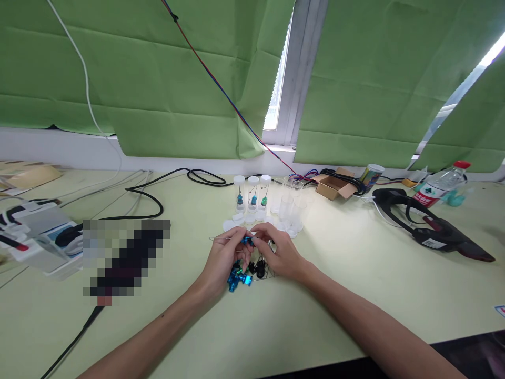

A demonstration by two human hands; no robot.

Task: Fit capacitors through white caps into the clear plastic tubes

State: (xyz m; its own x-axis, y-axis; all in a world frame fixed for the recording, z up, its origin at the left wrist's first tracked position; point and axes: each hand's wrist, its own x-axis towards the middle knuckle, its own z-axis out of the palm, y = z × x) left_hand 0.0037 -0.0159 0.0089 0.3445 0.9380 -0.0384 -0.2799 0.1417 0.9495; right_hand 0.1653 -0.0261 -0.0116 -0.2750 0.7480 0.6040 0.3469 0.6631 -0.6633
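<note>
My left hand [225,260] and my right hand [279,251] meet over the table, fingertips pinched together around a small shiny blue part [247,240]. A thin pale wire-like piece sticks out to the left of my left fingers. Below the hands lies a loose pile of shiny blue parts [239,279], with a bit of green among them. Black rounded parts [260,269] and thin metal pins lie under my right hand, partly hidden. Just beyond the hands stand three capped clear vials [253,193], holding small blue or green pieces with thin stems.
White caps [238,219] and several uncapped clear tubes [290,208] stand behind my hands. An open cardboard box [334,187], a can [371,177], a black headset [428,231] and a bottle [442,184] are on the right. Black cable [155,200] and white equipment [45,237] occupy the left.
</note>
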